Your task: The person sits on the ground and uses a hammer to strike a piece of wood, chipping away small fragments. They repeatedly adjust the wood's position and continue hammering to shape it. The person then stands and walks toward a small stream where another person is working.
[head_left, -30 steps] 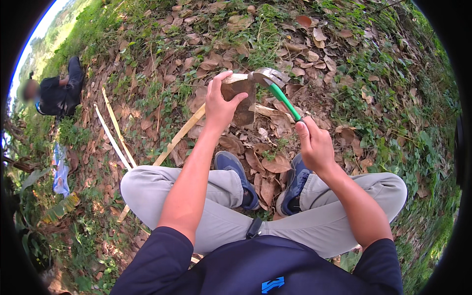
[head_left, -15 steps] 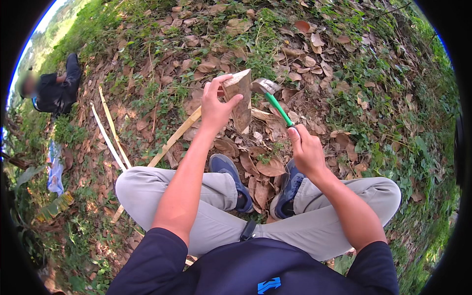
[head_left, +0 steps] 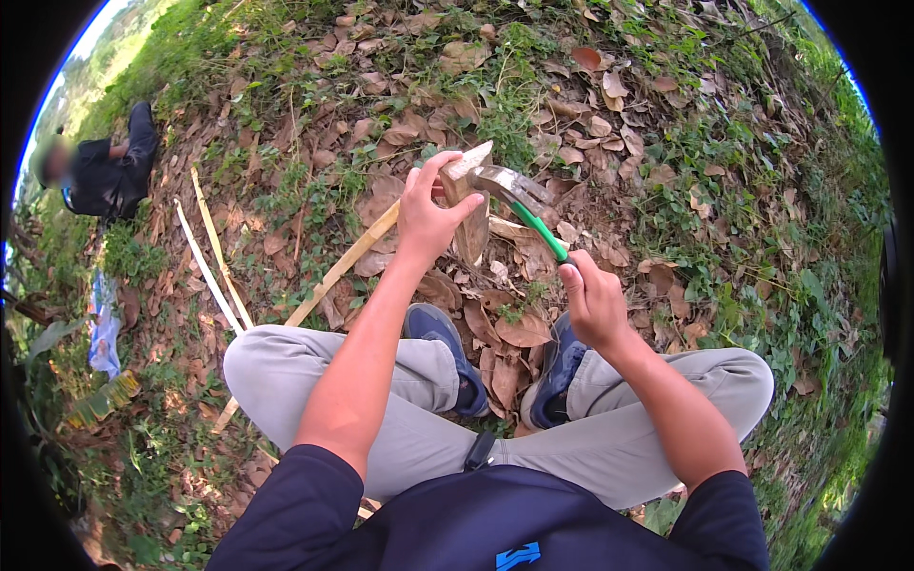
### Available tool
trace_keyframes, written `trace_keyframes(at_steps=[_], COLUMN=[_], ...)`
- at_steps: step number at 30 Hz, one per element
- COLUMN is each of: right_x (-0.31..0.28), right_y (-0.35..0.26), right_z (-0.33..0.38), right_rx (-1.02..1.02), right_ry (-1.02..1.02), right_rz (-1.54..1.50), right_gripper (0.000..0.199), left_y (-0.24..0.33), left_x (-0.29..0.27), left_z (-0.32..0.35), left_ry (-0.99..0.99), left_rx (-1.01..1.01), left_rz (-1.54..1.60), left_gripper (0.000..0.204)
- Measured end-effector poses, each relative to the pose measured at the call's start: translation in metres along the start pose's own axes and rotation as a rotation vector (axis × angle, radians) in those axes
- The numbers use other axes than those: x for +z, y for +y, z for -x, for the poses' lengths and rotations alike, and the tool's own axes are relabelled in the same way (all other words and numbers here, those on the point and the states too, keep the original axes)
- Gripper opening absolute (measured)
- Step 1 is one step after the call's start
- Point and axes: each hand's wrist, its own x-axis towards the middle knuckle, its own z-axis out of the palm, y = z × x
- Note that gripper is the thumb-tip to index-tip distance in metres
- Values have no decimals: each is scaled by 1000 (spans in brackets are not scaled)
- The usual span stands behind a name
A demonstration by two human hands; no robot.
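My left hand [head_left: 428,211] is closed around the upper part of a wooden block [head_left: 471,233], thumb on the near side and fingers on the far side. The block stands roughly upright over the leaf litter, its pale cut top tilted. In my right hand [head_left: 597,297] is a claw hammer [head_left: 535,225] with a green handle and a metal head. The hammer's head lies against or just beside the block's upper right side; contact cannot be made out for certain. My right thumb lies along the handle.
A long wooden strip [head_left: 345,263] slants from the block toward my left knee. Two thinner pale strips [head_left: 211,262] lie farther left. A person in dark clothes [head_left: 107,171] sits at the far left, above a light blue cloth [head_left: 105,333]. Dry leaves and low plants cover the ground.
The hammer's head has moved left to the top of the block. The block has tilted, showing more of its pale top, and my left hand has shifted slightly with it.
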Motion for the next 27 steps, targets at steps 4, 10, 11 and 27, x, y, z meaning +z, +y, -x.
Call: trace_keyframes(at_steps=[4, 10, 11, 27], right_x=[0, -2, -2, -3], right_y=[-4, -9, -8, 58], right_z=[-5, -7, -7, -12], right_rx=[-16, 238, 263, 1413], right_ry=[-10, -3, 18, 69], right_rz=[54, 61, 14, -1369], right_gripper=[26, 35, 37, 28], left_y=[-3, -2, -1, 1], left_x=[1, -5, -6, 6], left_z=[-1, -2, -2, 3], left_ry=[1, 0, -10, -108], left_rx=[24, -55, -68, -88], left_rz=[37, 60, 61, 307], left_gripper=[62, 67, 65, 57])
